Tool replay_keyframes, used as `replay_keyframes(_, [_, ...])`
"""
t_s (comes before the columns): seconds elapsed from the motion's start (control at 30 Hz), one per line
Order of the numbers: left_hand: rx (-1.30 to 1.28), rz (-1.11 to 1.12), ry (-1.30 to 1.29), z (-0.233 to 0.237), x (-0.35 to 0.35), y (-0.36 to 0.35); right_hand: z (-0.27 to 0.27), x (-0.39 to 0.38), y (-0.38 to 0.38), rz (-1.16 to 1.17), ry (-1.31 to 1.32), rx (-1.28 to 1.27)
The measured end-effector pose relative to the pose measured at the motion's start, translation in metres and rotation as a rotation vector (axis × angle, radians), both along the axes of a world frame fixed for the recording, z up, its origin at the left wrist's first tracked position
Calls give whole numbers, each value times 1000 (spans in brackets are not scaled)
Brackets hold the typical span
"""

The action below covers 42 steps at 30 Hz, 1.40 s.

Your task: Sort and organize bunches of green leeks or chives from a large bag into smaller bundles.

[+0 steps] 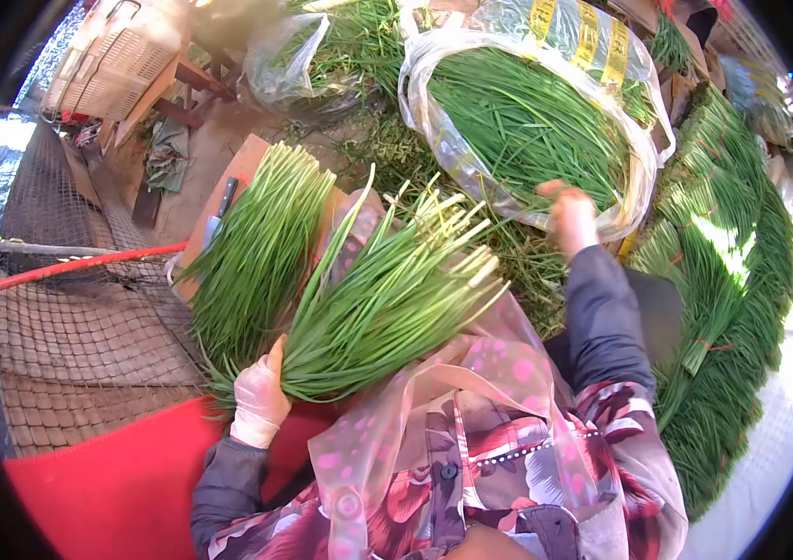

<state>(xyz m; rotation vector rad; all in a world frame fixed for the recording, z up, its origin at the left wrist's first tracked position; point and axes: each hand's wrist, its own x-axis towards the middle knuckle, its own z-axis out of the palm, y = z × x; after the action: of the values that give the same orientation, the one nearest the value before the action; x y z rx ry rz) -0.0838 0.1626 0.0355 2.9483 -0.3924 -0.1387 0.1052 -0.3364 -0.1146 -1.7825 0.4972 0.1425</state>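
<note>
A loose bunch of long green chives (387,289) lies across my lap, its pale cut ends to the upper right. My left hand (264,387), in a thin pale glove, is closed around the leafy end of this bunch. Over the near rim of a plastic bag (508,201) is my right hand (572,217), its fingers smeared by motion. More chives (527,112) fill that bag, just beyond the right hand. A neat pile of chives (261,233) rests on a board (198,245) to the left, beside a knife (225,203).
Tied bundles of chives (718,280) are heaped along the right side. Loose trimmings (532,271) cover the ground near the bag. At upper left stands a plastic crate (114,70) on a wooden stool (158,98). A red cloth (116,476) lies at lower left.
</note>
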Motion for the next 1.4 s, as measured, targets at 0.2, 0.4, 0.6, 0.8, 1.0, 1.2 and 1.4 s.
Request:
replay_keyframes(0.2, [164, -70, 11, 14, 14, -3, 79, -18, 48, 616, -258, -611])
replay_keyframes(0.4, [269, -194, -63, 50, 29, -20, 60, -37, 149, 791, -411, -453])
replay_keyframes(0.6, [220, -194, -14, 32, 24, -5, -8, -7, 43, 649, 132, -945])
replay_keyframes(0.8, [217, -178, -98, 19, 23, 2, -5, -16, 28, 809, 146, 6])
replay_keyframes(1.0, [219, -251, -118, 27, 21, 14, 14, -22, 53, 641, 285, -70])
replay_keyframes(1.2, [209, -276, -145, 25, 30, 15, 34, 40, 54, 931, -324, -664])
replay_keyframes(1.4, [204, -268, -120, 28, 33, 25, 4, 32, 118, 1155, -141, -478])
